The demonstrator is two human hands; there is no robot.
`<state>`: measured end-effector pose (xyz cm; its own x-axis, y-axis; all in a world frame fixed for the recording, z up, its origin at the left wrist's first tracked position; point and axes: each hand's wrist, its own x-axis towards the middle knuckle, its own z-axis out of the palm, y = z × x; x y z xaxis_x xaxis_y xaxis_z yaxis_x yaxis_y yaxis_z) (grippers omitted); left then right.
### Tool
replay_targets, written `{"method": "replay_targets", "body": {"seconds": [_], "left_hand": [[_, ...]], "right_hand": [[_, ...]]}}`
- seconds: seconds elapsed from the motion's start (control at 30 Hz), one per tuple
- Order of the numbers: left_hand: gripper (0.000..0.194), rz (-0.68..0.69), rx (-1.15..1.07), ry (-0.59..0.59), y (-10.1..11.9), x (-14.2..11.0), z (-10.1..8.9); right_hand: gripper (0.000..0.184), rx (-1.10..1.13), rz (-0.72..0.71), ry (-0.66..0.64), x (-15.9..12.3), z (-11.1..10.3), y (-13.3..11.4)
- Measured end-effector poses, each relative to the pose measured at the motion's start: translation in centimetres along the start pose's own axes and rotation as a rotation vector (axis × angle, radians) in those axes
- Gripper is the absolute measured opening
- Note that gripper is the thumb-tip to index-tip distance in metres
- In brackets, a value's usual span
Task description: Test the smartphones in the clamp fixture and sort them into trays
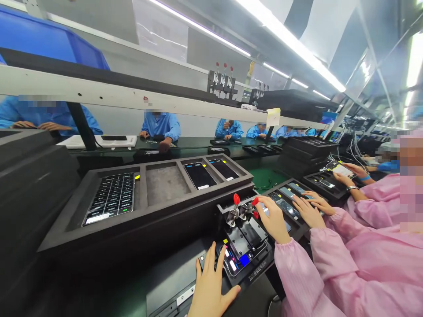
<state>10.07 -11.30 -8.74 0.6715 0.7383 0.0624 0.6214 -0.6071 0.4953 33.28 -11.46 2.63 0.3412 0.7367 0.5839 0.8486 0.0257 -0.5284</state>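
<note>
My left hand (213,279) lies with fingers spread beside a phone (233,264), its fingertips at the phone's left edge. The phone sits lit in a black test fixture (256,275), with small colored patches on its screen. Metal pressure blocks (246,237) cover the upper part of the phone. Two toggle clamps with red-tipped levers (236,199) stand at the fixture's back. My right hand (274,219), in a pink sleeve, has its fingers closed at the right-hand red lever (255,201); part of the grip is hidden.
A black foam tray (140,215) at left holds several phones, with one bare compartment. Beside me, a co-worker's hands (310,209) rest over another tray of phones. Stacked black trays (299,154) stand behind. A shelf beam (132,92) crosses above; people in blue sit opposite.
</note>
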Motion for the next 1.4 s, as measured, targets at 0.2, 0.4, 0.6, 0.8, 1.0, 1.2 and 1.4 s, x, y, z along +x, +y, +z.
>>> {"method": "replay_targets", "body": {"seconds": [0.2,0.4,0.6,0.8,1.0,1.2,1.4], "left_hand": [[0.084,0.009,-0.005,0.042,-0.3,-0.1,0.5],[0.084,0.027,-0.035,0.055,-0.3,0.0,0.3],[0.092,0.014,-0.095,0.073,0.1,-0.3,-0.1],[0.096,-0.03,-0.135,0.147,1.0,0.1,0.0],[0.1,-0.043,-0.091,0.181,0.5,-0.3,-1.5],[0.099,-0.214,-0.181,0.187,-4.8,-6.4,-4.1],[0.07,-0.36,-0.546,0.465,-8.1,-10.7,-5.4]], "right_hand": [[0.04,0.027,0.154,0.011,-1.2,1.1,2.8],[0.033,0.072,0.191,-0.079,-2.1,2.2,4.1],[0.031,0.108,0.168,-0.111,-2.3,2.8,4.4],[0.03,0.143,0.182,-0.018,-2.7,2.3,3.7],[0.035,0.16,0.112,0.291,-3.1,-2.4,1.5],[0.017,0.343,-0.398,0.025,-9.4,1.1,-4.0],[0.056,0.113,-0.511,-0.576,-11.2,8.0,-7.3]]}}
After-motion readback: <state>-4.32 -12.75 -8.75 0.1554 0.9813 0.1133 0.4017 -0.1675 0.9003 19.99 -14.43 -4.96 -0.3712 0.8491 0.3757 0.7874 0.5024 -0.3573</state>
